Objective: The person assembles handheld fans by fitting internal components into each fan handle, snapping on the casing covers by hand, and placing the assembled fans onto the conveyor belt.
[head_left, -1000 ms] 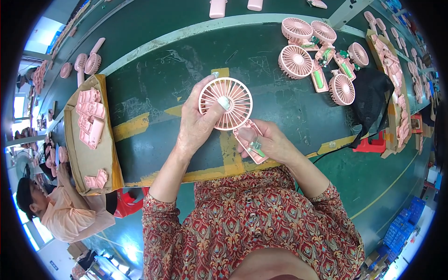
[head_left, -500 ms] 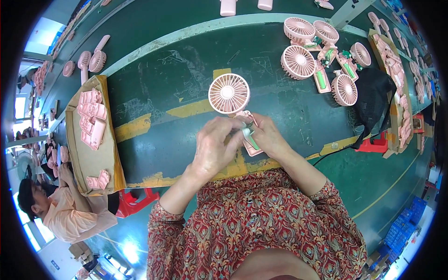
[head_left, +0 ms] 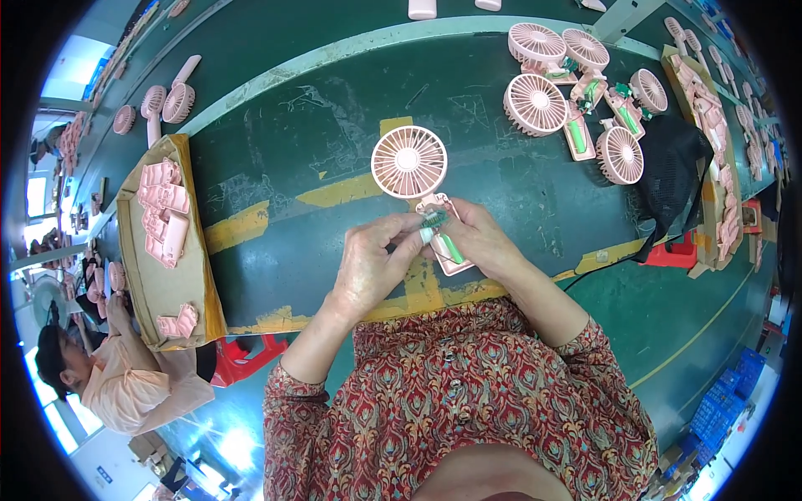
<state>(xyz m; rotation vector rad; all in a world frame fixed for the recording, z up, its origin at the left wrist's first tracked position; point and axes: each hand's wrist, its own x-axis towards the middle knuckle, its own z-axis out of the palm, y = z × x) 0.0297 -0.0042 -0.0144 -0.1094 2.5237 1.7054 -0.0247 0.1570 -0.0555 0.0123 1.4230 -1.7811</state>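
Head view: we've got our R hand [head_left: 484,242] curled narrow, holding the open handle of a pink fan [head_left: 408,161]. Our L hand [head_left: 368,265] is nearly closed, finger & thumb tips by the little green board [head_left: 433,220]; can't tell if it's pinching. We see the fan right in front of us, over the table [head_left: 284,159], round head pointing away. It looks like smooth, hard plastic w/ thin spokes. One long bright green piece [head_left: 451,248] sits in the handle. The table's dark green & scratchy, w/ worn yellow tape [head_left: 334,193]. To our L, a cardboard tray [head_left: 150,288] has pink shells [head_left: 163,204] in it, w/ lots of bare bottom. To our R, more pink fans [head_left: 535,104] lie bunched nr a black mesh bag [head_left: 675,171].
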